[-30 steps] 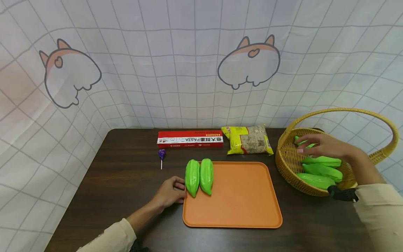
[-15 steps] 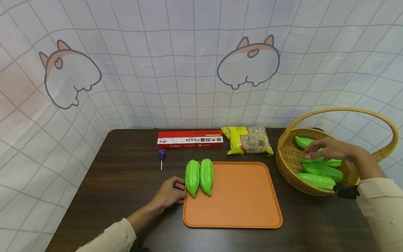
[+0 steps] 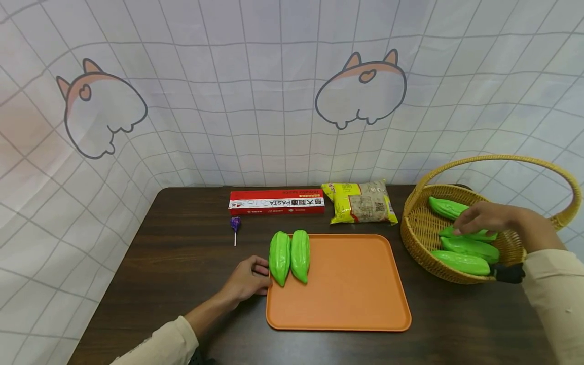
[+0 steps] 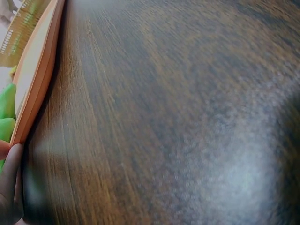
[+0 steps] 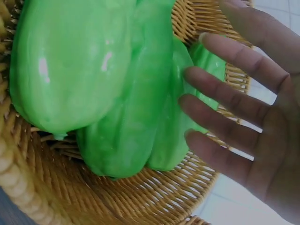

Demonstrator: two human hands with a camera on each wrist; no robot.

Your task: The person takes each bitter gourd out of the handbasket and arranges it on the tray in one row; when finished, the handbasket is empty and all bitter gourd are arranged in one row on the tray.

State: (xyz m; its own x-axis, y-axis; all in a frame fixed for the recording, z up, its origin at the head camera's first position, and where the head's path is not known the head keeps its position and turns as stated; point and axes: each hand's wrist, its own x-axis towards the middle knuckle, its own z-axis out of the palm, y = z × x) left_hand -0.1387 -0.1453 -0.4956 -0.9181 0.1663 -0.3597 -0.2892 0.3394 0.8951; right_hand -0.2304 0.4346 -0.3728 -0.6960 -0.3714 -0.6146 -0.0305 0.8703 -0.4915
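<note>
Two green gourds (image 3: 279, 257) (image 3: 300, 255) lie side by side at the left end of the orange tray (image 3: 347, 299). My left hand (image 3: 248, 279) rests on the table against the tray's left edge, fingers loosely curled, holding nothing; one fingertip (image 4: 9, 183) touches the tray rim (image 4: 37, 89). My right hand (image 3: 483, 219) is inside the wicker basket (image 3: 417, 238), over several more green gourds (image 3: 470, 247). Its straight, spread fingers (image 5: 225, 98) lie against a gourd (image 5: 136, 117) without closing round it.
A red pasta box (image 3: 276, 201) and a yellow packet (image 3: 360, 203) lie behind the tray, and a purple lollipop (image 3: 234, 225) to its left. The basket's tall handle (image 3: 502, 161) arches over my right hand. The dark table (image 3: 182, 263) ends at a checked curtain.
My right hand has drawn back to the right inside the basket, from the far gourd onto a nearer one. The left hand and the tray's gourds have not moved.
</note>
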